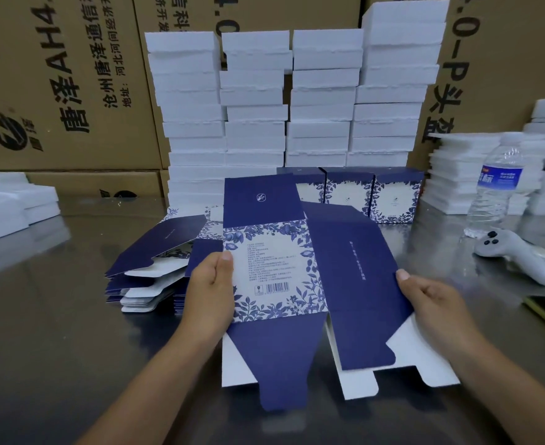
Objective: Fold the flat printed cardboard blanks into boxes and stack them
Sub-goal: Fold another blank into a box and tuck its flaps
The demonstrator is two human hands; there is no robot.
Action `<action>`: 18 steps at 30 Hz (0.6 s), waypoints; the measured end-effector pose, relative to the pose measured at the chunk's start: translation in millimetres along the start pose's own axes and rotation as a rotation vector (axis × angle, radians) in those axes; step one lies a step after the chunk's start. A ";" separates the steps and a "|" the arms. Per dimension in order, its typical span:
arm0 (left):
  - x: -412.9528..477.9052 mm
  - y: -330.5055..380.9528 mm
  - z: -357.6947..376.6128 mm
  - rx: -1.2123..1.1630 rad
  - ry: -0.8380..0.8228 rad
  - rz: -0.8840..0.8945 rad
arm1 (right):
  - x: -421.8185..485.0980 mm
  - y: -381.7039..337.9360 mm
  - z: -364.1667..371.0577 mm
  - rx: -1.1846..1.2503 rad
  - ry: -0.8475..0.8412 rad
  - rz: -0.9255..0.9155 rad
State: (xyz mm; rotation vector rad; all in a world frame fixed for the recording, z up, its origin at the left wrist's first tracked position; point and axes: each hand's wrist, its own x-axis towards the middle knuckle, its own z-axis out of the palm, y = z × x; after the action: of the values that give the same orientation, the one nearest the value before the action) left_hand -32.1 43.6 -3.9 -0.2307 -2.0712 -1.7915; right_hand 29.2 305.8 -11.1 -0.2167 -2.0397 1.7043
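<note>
Here, the head view. A flat cardboard blank, navy with a blue-and-white floral panel (pixel 297 268), is held up between both hands over a shiny steel tabletop (pixel 39 316).

- The left hand (pixel 210 293) grips the blank's left edge, with the thumb on the floral panel beside the small print and the fingers curled behind.
- The right hand (pixel 432 303) pinches the right edge of the plain navy panel, thumb on top.
- The hands are well apart and the blank spans the gap, bent slightly along its middle crease.
- White-backed flaps point toward the person at the near end. One navy flap stands up at the far end.

A loose pile of the same navy flat blanks (pixel 149 271) lies on the table just left of and behind the left hand. A row of folded navy floral boxes (pixel 393 197) stands behind the held blank, side by side, at the foot of tall stacks of white foam pieces (pixel 297 107).

On the right are a clear plastic water bottle with a blue label (pixel 496 184) and, near it, a grey handheld controller (pixel 515 255). Brown printed shipping cartons (pixel 56 75) form the backdrop.
</note>
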 end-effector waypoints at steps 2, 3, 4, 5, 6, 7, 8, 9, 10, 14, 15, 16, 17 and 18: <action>-0.5 -0.3 2.3 -0.042 -0.025 -0.086 | -0.1 1.0 -1.5 -0.017 0.010 -0.006; -0.3 -0.2 3.0 -0.060 -0.029 -0.129 | 0.0 0.9 -1.7 -0.021 0.016 -0.011; -0.1 -0.6 3.0 -0.083 -0.042 -0.169 | 0.5 0.9 -2.1 -0.028 0.026 -0.014; -0.2 -0.4 3.1 -0.108 -0.071 -0.199 | 1.1 1.3 -2.7 -0.037 0.043 -0.013; -0.5 -0.8 2.9 -0.112 -0.107 -0.203 | 1.7 1.5 -3.8 -0.045 0.065 -0.009; -1.5 -1.0 2.5 -0.071 -0.140 -0.175 | 2.0 1.5 -5.0 -0.048 0.089 -0.004; -2.4 -0.9 2.3 -0.015 -0.155 -0.134 | 1.9 1.4 -6.1 -0.047 0.108 0.004; -3.6 -0.6 2.7 0.037 -0.150 -0.091 | 2.0 1.3 -6.9 -0.046 0.116 0.014; -4.8 -0.1 3.5 0.066 -0.138 -0.064 | 1.9 1.1 -7.1 -0.046 0.115 0.023; -4.8 3.3 2.2 0.021 -0.118 -0.069 | 1.4 0.2 -4.6 -0.013 0.102 0.055; -4.1 3.9 1.6 0.007 -0.115 -0.067 | 1.4 0.1 -3.6 0.005 0.098 0.061; -3.8 4.0 1.0 -0.008 -0.108 -0.063 | 1.5 -0.3 -2.7 0.027 0.088 0.071; -3.9 4.9 0.9 -0.017 -0.100 -0.059 | 1.1 -1.1 -2.4 0.054 0.072 0.087; -3.5 5.3 0.7 -0.020 -0.093 -0.057 | 0.3 -2.3 -2.5 0.081 0.048 0.109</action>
State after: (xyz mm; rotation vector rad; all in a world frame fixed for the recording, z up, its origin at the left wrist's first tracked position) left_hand -27.0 45.7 -0.5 -0.2675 -2.1445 -1.8693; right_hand 30.4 307.7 -8.5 -0.3445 -1.9522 1.8255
